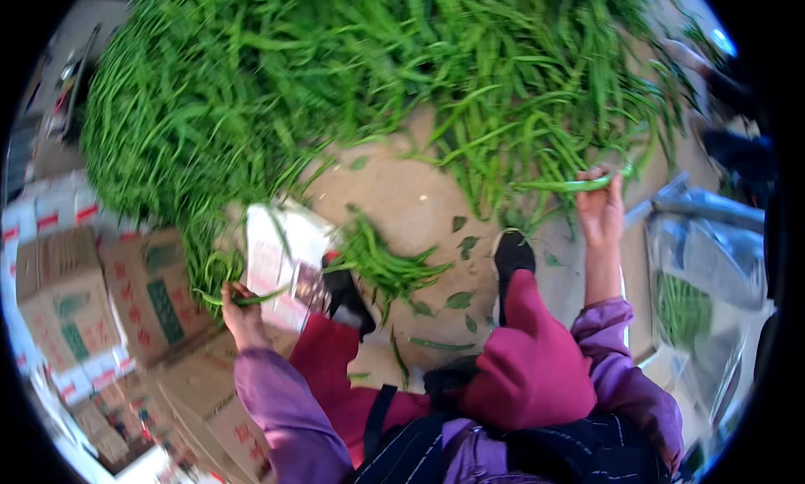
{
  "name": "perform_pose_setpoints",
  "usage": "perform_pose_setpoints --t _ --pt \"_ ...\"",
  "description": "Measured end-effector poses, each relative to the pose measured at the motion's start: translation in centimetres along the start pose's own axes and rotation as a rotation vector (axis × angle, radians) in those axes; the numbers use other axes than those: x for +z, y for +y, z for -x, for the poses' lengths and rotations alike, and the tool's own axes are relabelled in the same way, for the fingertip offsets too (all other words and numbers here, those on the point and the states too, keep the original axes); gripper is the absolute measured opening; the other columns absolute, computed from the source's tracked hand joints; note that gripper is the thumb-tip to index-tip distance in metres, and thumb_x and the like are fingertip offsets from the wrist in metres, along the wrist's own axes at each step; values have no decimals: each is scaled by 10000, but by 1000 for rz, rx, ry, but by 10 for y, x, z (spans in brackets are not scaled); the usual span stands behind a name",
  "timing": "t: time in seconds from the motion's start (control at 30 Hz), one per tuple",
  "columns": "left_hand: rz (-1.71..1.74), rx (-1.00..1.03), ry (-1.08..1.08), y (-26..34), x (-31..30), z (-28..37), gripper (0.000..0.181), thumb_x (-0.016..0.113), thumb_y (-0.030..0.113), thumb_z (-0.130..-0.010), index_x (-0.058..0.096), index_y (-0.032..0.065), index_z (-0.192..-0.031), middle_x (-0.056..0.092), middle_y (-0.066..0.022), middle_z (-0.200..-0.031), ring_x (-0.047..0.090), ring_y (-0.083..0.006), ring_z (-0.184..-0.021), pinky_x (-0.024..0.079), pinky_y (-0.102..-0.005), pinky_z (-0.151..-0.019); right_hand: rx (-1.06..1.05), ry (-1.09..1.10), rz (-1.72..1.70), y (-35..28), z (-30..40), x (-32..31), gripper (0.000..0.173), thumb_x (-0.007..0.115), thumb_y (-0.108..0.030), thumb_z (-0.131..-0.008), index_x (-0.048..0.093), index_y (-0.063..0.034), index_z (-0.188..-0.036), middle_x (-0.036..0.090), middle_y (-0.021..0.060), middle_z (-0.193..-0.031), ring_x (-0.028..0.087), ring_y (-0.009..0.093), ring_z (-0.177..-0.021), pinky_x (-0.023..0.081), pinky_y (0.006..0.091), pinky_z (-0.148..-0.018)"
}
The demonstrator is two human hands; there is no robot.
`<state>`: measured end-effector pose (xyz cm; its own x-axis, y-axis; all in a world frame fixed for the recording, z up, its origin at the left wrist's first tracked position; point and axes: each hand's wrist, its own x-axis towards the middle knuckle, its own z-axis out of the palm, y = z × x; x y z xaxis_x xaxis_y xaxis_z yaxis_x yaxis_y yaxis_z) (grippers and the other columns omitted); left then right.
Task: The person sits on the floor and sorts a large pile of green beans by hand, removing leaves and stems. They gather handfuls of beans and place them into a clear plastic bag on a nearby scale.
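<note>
A huge heap of long green chili peppers [352, 62] fills the upper part of the view, spread on the floor. At the left, my left hand [242, 308] holds a curved green pepper [264, 296] crosswise between thumb and fingers, near the heap's lower left edge. My right hand [600, 201] is raised at the right, its fingers closed around a long, straighter green pepper [566, 186] beside the heap's lower right edge. Between my feet lies a small pile of green peppers [390, 264], next to a white printed sheet or bag [277, 257].
Cardboard boxes [151, 289] stand at the left. At the right is a container lined with clear plastic [704, 245], with green peppers [682, 308] inside. Loose leaves [459, 299] and single peppers lie on the floor near my shoes [514, 251]. Another person's arm [698, 62] shows at the upper right.
</note>
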<state>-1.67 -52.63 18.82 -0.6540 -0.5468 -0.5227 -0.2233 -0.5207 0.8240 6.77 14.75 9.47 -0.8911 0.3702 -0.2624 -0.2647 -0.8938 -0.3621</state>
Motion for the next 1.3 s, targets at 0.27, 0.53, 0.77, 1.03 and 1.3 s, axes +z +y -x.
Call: perform_pose_setpoints --t 0.27,0.53,0.77,1.03,1.3 --pt "-655 -82 -633 -204 203 157 326 547 292 -928 575 40 -1134 635 -66 -938 616 -132 -787 492 -258 -653 120 167 653 33 38 47 263 518 -285 -935 568 -31 -981 573 62 -901 565 198 -827 464 341 -781" --pt "-677 -519 -858 -284 191 200 298 548 328 -929 573 59 -1055 630 -68 -858 595 -136 -726 501 -286 -629 484 -435 1399 101 60 62 200 586 -115 -832 610 19 -979 575 148 -849 616 273 -767 474 352 -702" --pt "-398 -634 -555 -262 178 174 182 653 220 -867 582 86 -966 551 -9 -694 467 -103 -542 414 -259 -518 -354 -204 1849 96 -31 28 129 611 -140 -813 625 -16 -846 600 168 -821 627 297 -764 493 411 -664" --pt "-955 641 -850 -271 213 180 172 662 60 -777 619 66 -944 556 -73 -744 545 -215 -635 456 -325 -586 -361 -360 2244 132 -15 16 150 649 -113 -637 601 -33 -755 522 128 -846 546 307 -824 431 414 -697" --pt "-1231 875 -1089 -310 268 173 464 625 24 -681 575 95 -1137 561 -169 -863 581 -356 -819 496 -422 -720 -259 -321 2336 141 -34 -22 151 611 -104 -682 600 -19 -807 572 142 -830 587 350 -765 458 449 -673"
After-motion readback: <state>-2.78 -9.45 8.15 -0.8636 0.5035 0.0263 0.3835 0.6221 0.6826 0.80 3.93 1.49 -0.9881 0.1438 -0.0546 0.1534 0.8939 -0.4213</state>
